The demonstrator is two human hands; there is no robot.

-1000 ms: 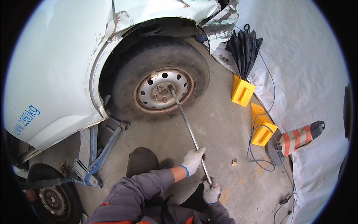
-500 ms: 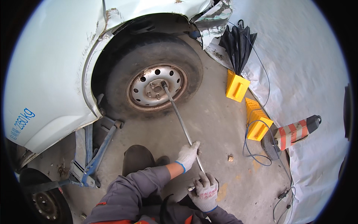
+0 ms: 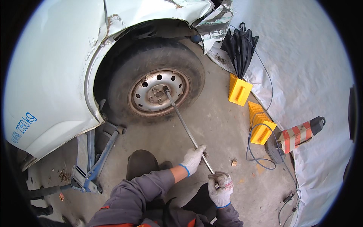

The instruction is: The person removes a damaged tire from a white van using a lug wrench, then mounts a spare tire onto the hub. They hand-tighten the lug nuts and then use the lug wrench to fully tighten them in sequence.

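Note:
A long metal wheel wrench (image 3: pixel 183 125) slants from the wheel toward me. Its socket end sits over a nut near the hub of the rusty silver steel wheel (image 3: pixel 151 80), whose worn black tire (image 3: pixel 126 56) is under the white vehicle's arch. My left hand (image 3: pixel 194 159), in a white knit glove with a blue cuff, is closed round the bar's lower part. At the bar's near end my right hand (image 3: pixel 220 189), in a soiled white glove, is closed with its fingers curled over it. The nut under the socket is hidden.
A blue jack (image 3: pixel 92 170) stands on the floor at left, below the vehicle body (image 3: pixel 53 75). To the right are yellow wheel chocks (image 3: pixel 239 90), a folded black umbrella (image 3: pixel 240 49), a red-and-white striped block (image 3: pixel 295 136) and a looping cable (image 3: pixel 248 145). Grey-white sheeting (image 3: pixel 302 75) borders the floor.
My right hand has moved up and right, its fingers closing over the bar's end. The wrench's near end has swung slightly right. The loose wheel at lower left is gone from view.

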